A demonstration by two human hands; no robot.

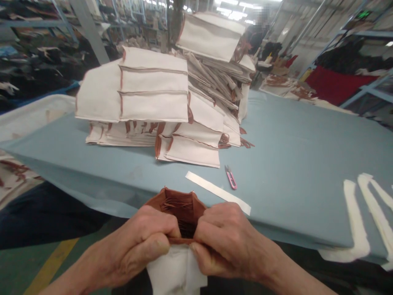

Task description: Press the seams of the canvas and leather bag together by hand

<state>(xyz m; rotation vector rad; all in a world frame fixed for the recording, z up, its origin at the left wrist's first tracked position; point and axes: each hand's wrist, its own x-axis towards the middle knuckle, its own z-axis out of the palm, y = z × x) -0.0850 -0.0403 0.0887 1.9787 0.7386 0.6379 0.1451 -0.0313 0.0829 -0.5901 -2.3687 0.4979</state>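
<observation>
A fabric bag (176, 200), brown inside and white outside, is held at the table's near edge with its mouth facing up. My left hand (144, 241) is closed on the near rim, thumb outside and fingers curled inside. On the same rim, a short way to the right, my right hand (227, 241) pinches the cloth likewise. Between both thumbs the brown edge runs taut, and white cloth hangs below it. Just beyond the bag lie a white strip (217, 191) and pink-handled thread snips (231, 177), touched by neither hand.
Stacks of white sewn pieces with brown edging (153, 94) rise at the back of the blue-covered table (291, 164). White cloth strips (356, 221) hang over the right front edge. Beyond, a person (259, 32) stands near shelving (353, 37).
</observation>
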